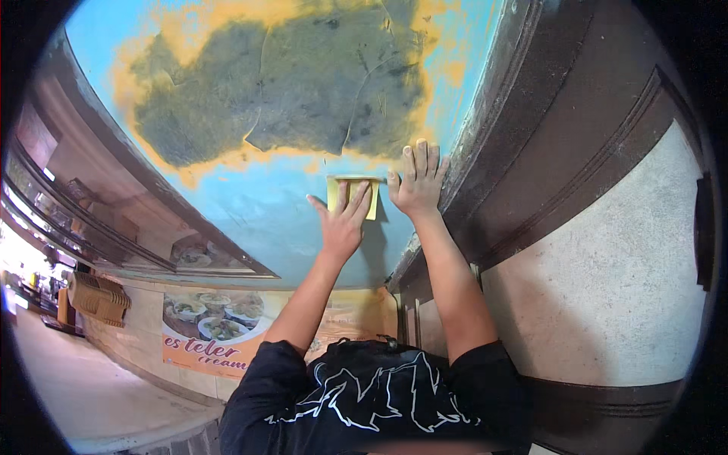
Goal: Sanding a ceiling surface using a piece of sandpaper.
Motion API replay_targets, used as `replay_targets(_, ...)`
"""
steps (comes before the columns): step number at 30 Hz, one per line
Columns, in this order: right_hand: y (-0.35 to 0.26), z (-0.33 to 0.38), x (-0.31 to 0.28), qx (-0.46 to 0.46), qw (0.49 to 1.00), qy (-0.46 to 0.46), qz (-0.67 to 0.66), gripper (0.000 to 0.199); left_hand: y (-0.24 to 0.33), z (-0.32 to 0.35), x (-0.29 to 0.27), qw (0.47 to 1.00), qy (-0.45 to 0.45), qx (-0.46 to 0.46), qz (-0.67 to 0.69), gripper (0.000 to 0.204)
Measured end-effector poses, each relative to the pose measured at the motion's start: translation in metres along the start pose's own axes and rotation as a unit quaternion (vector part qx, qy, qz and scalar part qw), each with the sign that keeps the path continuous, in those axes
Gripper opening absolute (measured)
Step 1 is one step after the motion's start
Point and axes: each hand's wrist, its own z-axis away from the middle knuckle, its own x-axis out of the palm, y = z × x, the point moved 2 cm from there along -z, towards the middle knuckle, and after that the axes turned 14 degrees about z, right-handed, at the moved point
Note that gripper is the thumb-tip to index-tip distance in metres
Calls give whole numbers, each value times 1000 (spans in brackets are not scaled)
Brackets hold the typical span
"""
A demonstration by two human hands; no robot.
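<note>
hands | left [343, 227]: fingers extended, pressing yellow sheet [371, 208] | right [418, 186]: splayed flat, blue panel [262, 216]

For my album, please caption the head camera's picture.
Left hand laid over a yellow sheet against a blue surface, below an orange-edged dark patch, right hand spread nearby.

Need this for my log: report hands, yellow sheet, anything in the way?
Left hand: fingers over yellow sheet. Sheet against blue panel, below dark patch. Right hand spread on panel; possible obstruction, dark frame alongside.
</note>
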Motion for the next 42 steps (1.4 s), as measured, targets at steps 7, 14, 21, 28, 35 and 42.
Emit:
replay_targets(7,6,2,0,-18,999,-6,31,60,12,-28,-20,999,30,12,14,60)
replay_targets(14,3,-1,-2,-18,1000,-10,22,61,-3,11,5,1000,-19,0,-14,65)
replay_targets(21,6,2,0,-21,999,9,36,59,19,-35,-24,1000,7,0,8,65)
replay_targets(28,-2,0,-1,-5,1000,4,10,61,-2,9,9,1000,-16,-1,-9,62)
replay_targets(35,3,4,0,0,1000,9,17,62,13,-24,-12,1000,15,7,13,59)
replay_targets(42,1,2,-1,-4,1000,-8,17,61,-6,17,20,1000,-24,-1,-8,57)
